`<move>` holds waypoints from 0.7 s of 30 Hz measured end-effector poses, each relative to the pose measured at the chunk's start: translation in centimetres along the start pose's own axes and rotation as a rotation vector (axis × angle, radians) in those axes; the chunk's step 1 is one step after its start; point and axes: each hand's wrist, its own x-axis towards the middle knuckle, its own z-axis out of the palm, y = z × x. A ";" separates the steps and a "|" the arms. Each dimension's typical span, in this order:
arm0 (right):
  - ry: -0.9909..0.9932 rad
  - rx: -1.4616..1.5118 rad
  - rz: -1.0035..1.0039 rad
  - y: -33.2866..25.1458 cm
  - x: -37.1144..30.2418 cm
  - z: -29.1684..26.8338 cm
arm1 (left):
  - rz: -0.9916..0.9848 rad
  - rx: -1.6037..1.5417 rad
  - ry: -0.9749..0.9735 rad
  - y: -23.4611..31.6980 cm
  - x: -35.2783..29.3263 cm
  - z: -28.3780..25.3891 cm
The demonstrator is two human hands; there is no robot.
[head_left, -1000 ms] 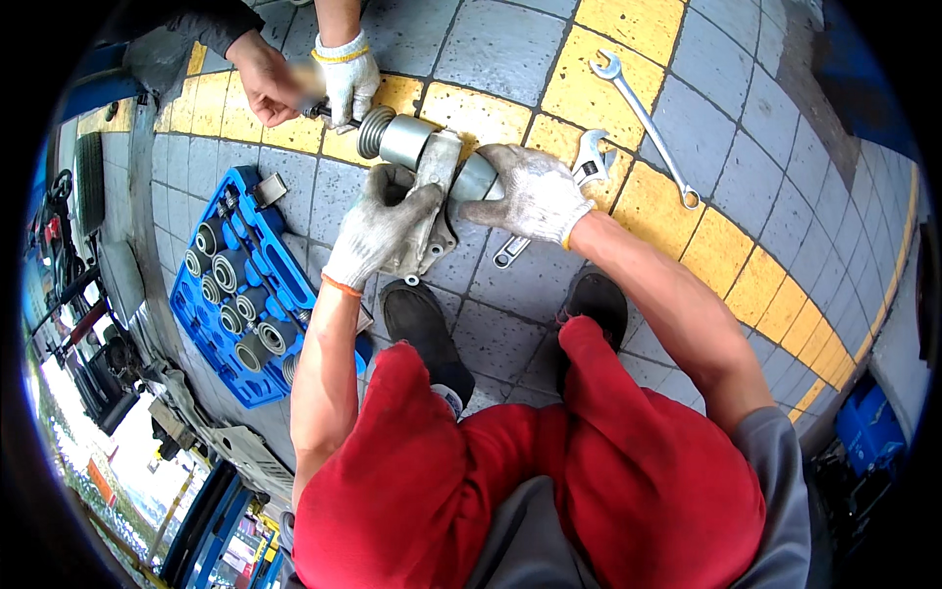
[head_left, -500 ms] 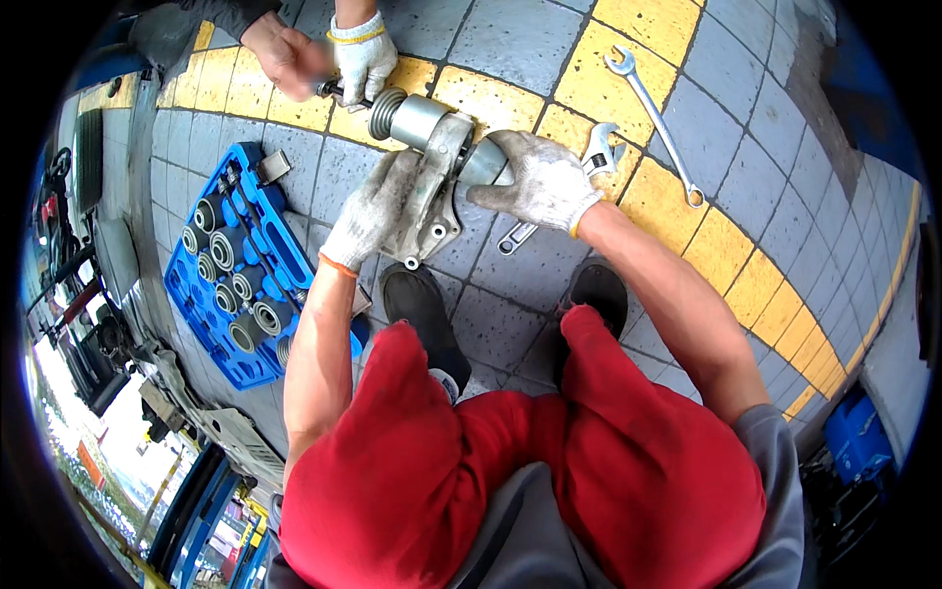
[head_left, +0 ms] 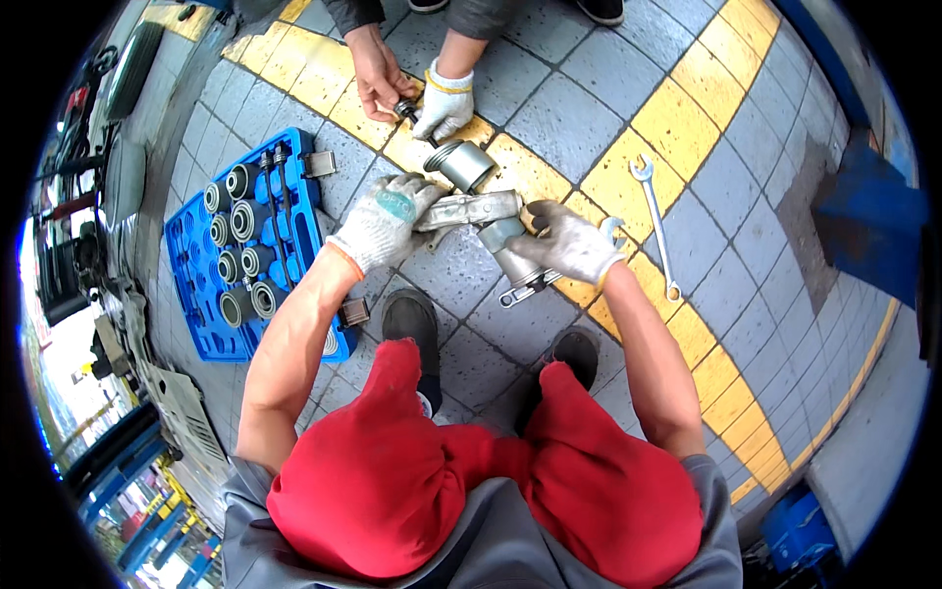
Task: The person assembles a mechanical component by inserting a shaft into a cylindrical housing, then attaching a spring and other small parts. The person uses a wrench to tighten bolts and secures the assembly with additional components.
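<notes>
Metal bracket [head_left: 483, 208] in left grip [head_left: 388, 224]

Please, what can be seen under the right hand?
The right hand holds a grey metal cylinder. Beneath them an adjustable wrench lies on the tiled floor. Only its ends show; its middle is covered.
</notes>
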 end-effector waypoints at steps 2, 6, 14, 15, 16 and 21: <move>0.036 0.323 -0.069 0.1 1.0 -1.5 | 0.000 0.054 0.054 -0.3 0.2 -0.4; -0.012 0.143 -0.334 -0.6 4.4 -1.6 | -0.121 -0.026 0.049 -0.9 -1.1 -1.0; -0.235 -0.154 -0.394 -3.4 7.3 -4.4 | -0.385 -0.153 0.052 -2.7 -4.4 0.4; -0.001 -0.041 -0.341 -3.6 7.1 -4.5 | -0.410 -0.201 0.053 -2.6 -4.6 0.7; 0.208 0.075 -0.282 -3.7 7.0 -4.4 | -0.437 -0.245 0.057 -2.6 -4.8 0.9; -0.069 -0.160 -0.418 -2.4 5.9 -3.9 | -0.379 -0.282 0.124 -3.2 -5.1 1.7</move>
